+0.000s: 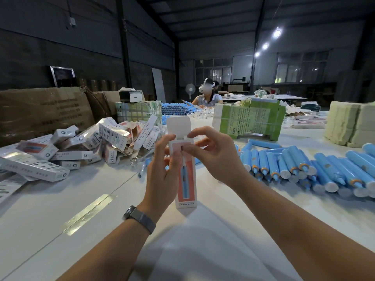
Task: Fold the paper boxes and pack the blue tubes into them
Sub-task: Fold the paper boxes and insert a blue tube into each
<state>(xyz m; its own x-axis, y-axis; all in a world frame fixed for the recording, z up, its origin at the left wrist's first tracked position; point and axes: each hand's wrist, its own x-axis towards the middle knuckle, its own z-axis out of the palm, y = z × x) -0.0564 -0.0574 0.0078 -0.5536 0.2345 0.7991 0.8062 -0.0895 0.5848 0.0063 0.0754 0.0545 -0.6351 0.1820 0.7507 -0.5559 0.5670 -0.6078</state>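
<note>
I hold one paper box [186, 179] upright above the white table [60, 209]. Its front is orange-red with a printed blue tube, and its white top flap [178, 126] stands open. My left hand [162, 175] grips the box's left side near the top. My right hand [215, 153] pinches the top right corner, fingertips at a small side flap. Whether a tube is inside the box is hidden. Loose blue tubes [304, 167] with orange collars and white caps lie in rows to the right.
A heap of folded white boxes [81, 147] lies at the left, with brown cartons [40, 110] behind. Green bundles of flat box blanks [247, 118] and a pale stack [351, 124] stand at the back right. Another person [207, 94] sits at the far end beside more blue tubes [176, 109].
</note>
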